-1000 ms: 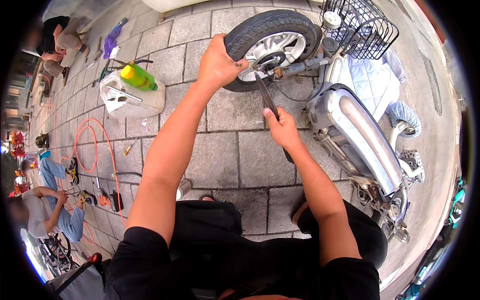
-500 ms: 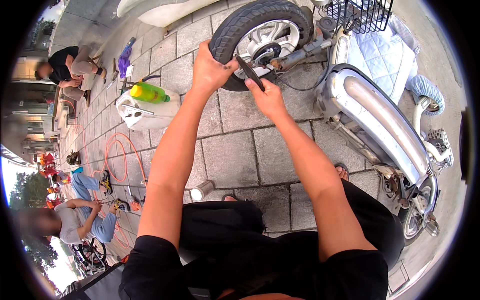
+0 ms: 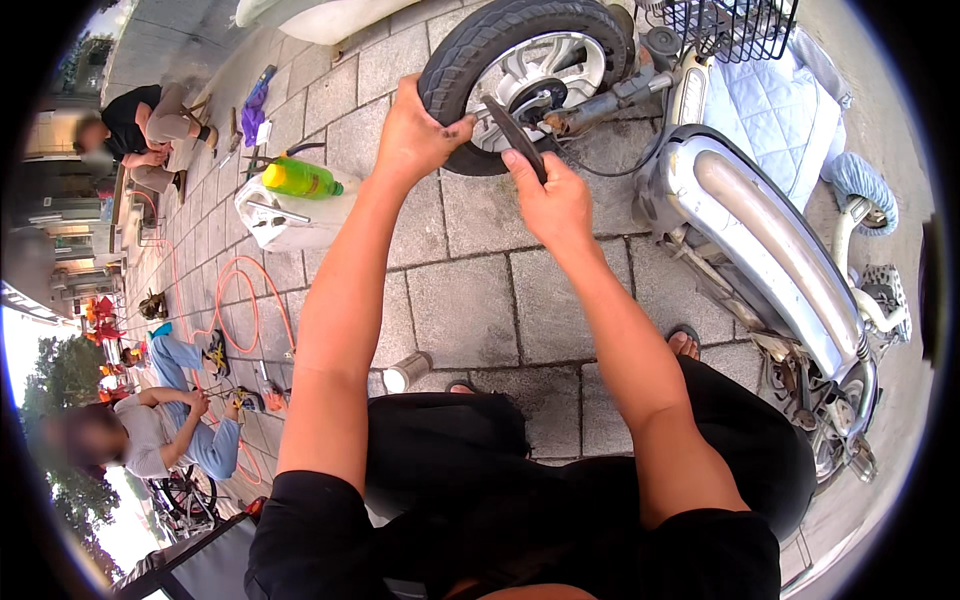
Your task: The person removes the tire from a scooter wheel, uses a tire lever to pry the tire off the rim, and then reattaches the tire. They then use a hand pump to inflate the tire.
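Note:
A black tyre [image 3: 452, 75] on a silver spoked wheel rim [image 3: 497, 72] stands at the top, joined to a rusty fork leg of a scooter [image 3: 765, 235] lying on its side. My left hand [image 3: 418, 138] is closed on the tyre's lower left edge, its thumb pointing toward the rim. In my right hand [image 3: 558, 200] is a dark, flat, tapered bar like a tyre lever [image 3: 515, 130]. Its far end overlaps the wheel near the hub; whether it touches cannot be made out. The ends of my left fingers are hidden behind the tyre.
Left of my arm, a yellow-green bottle [image 3: 303, 180] lies on a white plastic container [image 3: 262, 222]. A metal can [image 3: 408, 371] sits near my foot. An orange hose [image 3: 257, 300] coils across the paving. Two seated people are at left; a black wire basket [image 3: 735, 30] is upper right.
My right hand has shifted slightly right and down, and the dark bar is tilted more steeply. My left hand keeps its hold on the tyre. The view has moved a little.

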{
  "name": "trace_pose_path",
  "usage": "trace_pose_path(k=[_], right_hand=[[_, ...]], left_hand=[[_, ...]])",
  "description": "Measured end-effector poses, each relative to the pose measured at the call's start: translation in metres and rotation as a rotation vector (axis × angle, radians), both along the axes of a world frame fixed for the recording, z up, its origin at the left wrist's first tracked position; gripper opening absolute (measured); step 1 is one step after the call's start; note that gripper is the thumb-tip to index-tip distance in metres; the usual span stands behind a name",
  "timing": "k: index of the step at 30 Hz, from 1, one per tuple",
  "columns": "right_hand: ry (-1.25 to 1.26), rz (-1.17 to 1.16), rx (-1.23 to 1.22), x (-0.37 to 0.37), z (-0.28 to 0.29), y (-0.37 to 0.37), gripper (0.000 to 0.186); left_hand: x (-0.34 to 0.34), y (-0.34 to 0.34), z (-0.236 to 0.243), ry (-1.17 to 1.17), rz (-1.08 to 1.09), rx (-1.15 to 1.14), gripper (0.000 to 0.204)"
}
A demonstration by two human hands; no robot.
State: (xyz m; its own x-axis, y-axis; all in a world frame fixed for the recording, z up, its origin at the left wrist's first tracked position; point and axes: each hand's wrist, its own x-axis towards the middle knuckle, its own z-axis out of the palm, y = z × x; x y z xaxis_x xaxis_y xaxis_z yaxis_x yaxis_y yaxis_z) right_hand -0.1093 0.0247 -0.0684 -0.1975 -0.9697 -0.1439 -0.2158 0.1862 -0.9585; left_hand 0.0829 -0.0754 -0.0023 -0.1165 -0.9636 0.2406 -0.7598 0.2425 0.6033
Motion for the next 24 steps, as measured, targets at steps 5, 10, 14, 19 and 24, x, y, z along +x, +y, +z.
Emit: trace_pose_path(k=[5, 10, 14, 19, 24], right_hand=[[-0.378, 0.155, -0.241, -0.018, 0.028, 0.005, 0.043], [-0.273, 0.712, 0.252, -0.053, -0.004, 0.012, 0.037], [0.441, 0.898, 0.491, -0.027, -0.067, 0.055, 0.049], [0.773, 1.233, 0.461, 0.002, -0.110, 0.094, 0.052], [0.576, 1.033, 0.166, 0.000, -0.012, 0.010, 0.034]], left_hand=[[-0.021, 0.004, 0.013, -0.231, 0.170, 0.152, 0.074], [-0.022, 0.001, 0.007, -0.021, 0.003, -0.035, 0.061], [-0.006, 0.015, 0.005, -0.012, 0.084, 0.030, 0.069], [-0.013, 0.010, -0.010, 0.033, 0.123, 0.002, 0.063], [-0.007, 0.005, -0.020, 0.105, 0.034, -0.060, 0.062]])
